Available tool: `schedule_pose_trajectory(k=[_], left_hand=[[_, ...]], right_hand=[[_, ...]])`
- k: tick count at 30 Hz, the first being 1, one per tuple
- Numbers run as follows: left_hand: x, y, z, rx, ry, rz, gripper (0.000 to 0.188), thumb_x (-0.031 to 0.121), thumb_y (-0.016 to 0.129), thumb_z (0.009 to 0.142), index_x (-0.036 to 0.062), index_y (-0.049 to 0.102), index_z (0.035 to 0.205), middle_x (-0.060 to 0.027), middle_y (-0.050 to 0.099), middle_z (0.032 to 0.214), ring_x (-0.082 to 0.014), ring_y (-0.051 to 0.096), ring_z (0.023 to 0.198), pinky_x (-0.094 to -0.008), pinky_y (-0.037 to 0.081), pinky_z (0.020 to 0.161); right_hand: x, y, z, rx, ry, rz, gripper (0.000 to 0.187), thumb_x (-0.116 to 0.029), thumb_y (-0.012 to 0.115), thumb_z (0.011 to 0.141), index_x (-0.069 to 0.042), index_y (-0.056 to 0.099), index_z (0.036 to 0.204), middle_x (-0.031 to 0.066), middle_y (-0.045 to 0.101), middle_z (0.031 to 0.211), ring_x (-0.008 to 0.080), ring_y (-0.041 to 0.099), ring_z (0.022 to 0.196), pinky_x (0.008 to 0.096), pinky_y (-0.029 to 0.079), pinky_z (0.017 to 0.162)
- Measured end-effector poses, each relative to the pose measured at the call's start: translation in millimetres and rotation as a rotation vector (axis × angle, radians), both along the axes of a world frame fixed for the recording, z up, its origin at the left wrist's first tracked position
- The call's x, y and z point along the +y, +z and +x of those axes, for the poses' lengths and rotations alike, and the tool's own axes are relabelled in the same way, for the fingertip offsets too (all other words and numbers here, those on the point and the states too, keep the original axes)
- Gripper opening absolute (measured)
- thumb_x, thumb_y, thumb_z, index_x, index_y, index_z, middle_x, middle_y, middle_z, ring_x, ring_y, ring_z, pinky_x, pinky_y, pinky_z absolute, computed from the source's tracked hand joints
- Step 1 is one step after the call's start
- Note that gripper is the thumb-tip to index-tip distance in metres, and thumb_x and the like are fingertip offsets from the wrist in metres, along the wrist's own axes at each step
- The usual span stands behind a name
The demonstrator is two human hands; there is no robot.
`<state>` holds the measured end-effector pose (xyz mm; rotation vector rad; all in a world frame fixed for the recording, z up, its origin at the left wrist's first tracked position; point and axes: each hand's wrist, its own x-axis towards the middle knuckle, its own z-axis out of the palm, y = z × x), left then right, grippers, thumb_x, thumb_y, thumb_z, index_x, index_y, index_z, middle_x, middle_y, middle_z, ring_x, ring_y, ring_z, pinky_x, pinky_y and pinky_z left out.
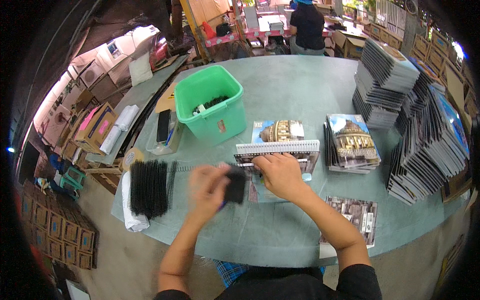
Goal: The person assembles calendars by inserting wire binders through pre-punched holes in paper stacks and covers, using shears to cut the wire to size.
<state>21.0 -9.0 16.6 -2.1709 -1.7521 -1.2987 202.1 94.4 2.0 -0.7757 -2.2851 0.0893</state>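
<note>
My right hand (pixel 277 172) grips a notebook (pixel 300 146) with a row of punched holes along its edge, its pages partly raised. A thin black spiral coil (pixel 186 168) stretches toward that edge from the left. Beside it my left hand (pixel 206 192) is smeared by motion, so its grip is unclear. A dark, blurred block (pixel 235 185) stands between my two hands; its kind cannot be made out. Under and behind the notebook lies another with a golden building on its cover (pixel 280 131). A bundle of black spiral coils (pixel 148 187) lies at the left.
A green bin (pixel 212 122) with black pieces inside stands behind my hands. Next to it are a clear box (pixel 167 137) and a tape roll (pixel 132 157). Bound notebooks (pixel 350 142) and tall stacks (pixel 430 145) fill the right. A loose printed sheet (pixel 357 220) lies nearer. A person (pixel 307 27) is beyond.
</note>
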Motion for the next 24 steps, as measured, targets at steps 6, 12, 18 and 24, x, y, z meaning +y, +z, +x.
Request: schedule_pose_trajectory(k=[6, 12, 18, 24], left_hand=[[9.8, -1.7, 4.8, -0.014, -0.08, -0.141, 0.028, 0.006, 0.066, 0.074, 0.0095, 0.065, 0.102, -0.0083, 0.058, 0.085, -0.0238, 0.055, 0.084, -0.0332, 0.045, 0.075], [24.5, 13.4, 11.3, -0.157, 0.088, -0.009, 0.024, 0.008, 0.067, 0.073, 0.0072, 0.065, 0.097, -0.0096, 0.057, 0.088, -0.0245, 0.057, 0.084, -0.0334, 0.045, 0.075], [38.6, 19.3, 18.4, -0.167, 0.066, 0.056, 0.024, 0.008, 0.066, 0.073, 0.0046, 0.065, 0.097, -0.0083, 0.057, 0.084, -0.0244, 0.059, 0.081, -0.0352, 0.047, 0.071], [36.6, 17.2, 28.3, -0.082, -0.199, -0.138, 0.022, 0.006, 0.066, 0.072, 0.0057, 0.065, 0.094, -0.0091, 0.057, 0.084, -0.0267, 0.058, 0.083, -0.0356, 0.048, 0.073]], right_hand=[[-11.7, 20.3, 15.7, 0.027, -0.081, -0.029, 0.012, -0.018, 0.063, 0.077, -0.011, 0.061, 0.086, 0.0071, 0.063, 0.077, 0.0239, 0.06, 0.077, 0.0358, 0.044, 0.069], [7.6, -10.4, 62.9, 0.616, 0.145, -0.722, 0.02, -0.011, 0.071, 0.077, -0.002, 0.063, 0.092, 0.0034, 0.064, 0.08, 0.0112, 0.059, 0.071, 0.0258, 0.047, 0.065], [7.7, -37.9, 48.2, 1.053, 0.139, -0.782, 0.016, -0.008, 0.067, 0.082, -0.001, 0.061, 0.095, 0.0027, 0.062, 0.088, 0.0064, 0.054, 0.078, 0.0189, 0.043, 0.07], [2.6, -30.4, 54.1, 0.993, 0.095, -0.835, 0.011, -0.007, 0.066, 0.083, 0.0, 0.063, 0.09, 0.0023, 0.063, 0.081, 0.0055, 0.055, 0.073, 0.0194, 0.044, 0.065]])
